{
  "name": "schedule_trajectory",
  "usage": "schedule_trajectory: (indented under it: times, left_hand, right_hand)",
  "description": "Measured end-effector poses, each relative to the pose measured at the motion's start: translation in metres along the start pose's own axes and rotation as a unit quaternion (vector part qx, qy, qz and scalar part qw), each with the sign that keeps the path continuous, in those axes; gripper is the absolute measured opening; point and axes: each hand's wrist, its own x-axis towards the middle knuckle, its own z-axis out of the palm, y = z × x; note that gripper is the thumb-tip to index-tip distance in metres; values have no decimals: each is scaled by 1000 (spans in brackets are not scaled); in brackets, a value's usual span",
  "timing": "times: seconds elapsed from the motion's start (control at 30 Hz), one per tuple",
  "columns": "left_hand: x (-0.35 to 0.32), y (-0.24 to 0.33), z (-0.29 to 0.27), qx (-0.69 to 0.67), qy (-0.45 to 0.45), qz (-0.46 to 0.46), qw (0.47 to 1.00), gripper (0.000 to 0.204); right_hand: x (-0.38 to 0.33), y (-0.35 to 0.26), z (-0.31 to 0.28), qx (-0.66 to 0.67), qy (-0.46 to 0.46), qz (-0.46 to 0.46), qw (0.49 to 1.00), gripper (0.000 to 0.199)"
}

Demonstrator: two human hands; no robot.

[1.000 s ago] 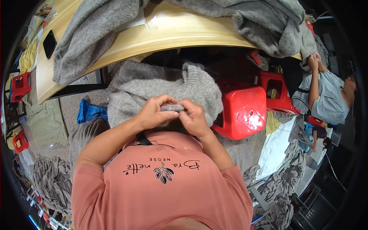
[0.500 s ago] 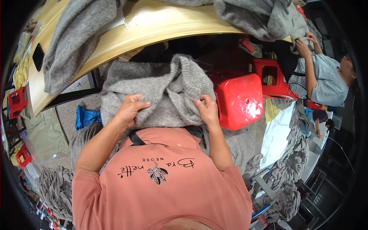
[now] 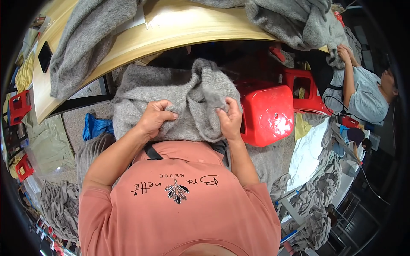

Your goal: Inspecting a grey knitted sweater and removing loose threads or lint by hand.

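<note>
A fuzzy grey knitted garment point(image 3: 147, 100) lies bunched over my lap, with a ribbed band standing up in a fold near its middle. My left hand point(image 3: 156, 119) pinches the knit between thumb and curled fingers, left of that fold. On the other side, my right hand point(image 3: 229, 118) grips the garment's edge with thumb and fingers. Both hands are closed on the same piece, a short span of cloth between them. The fingertips are partly hidden in the folds.
Ahead stands a wooden table point(image 3: 188, 27) with grey knits point(image 3: 92, 38) draped over its edge and a black phone point(image 3: 45, 56). A red stool point(image 3: 269, 113) is close on my right. Farther right a person point(image 3: 363, 91) handles grey knitwear. Grey garment heaps point(image 3: 60, 209) lie lower left.
Both hands have shifted slightly, the left one a little to the right and up, still gripping the knit. The right hand has risen slightly with its fold. The other person's hands have drawn together.
</note>
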Motion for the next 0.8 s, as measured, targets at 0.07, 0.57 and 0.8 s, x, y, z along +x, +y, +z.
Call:
schedule_trajectory:
  times: [0.07, 0.57, 0.8]
  left_hand:
    - [3, 2, 1, -9, 5, -3, 1000, 10]
    - [6, 12, 7, -11, 13, 28, 999, 3]
    - [-2, 10, 6, -39, -38, 37, 998, 7]
  right_hand:
    - [2, -24, 13, 1, -46, 31, 998, 33]
    - [-10, -52, 54, -253, -256, -332, 872, 27]
    - [0, -50, 62, -315, -163, -404, 843, 25]
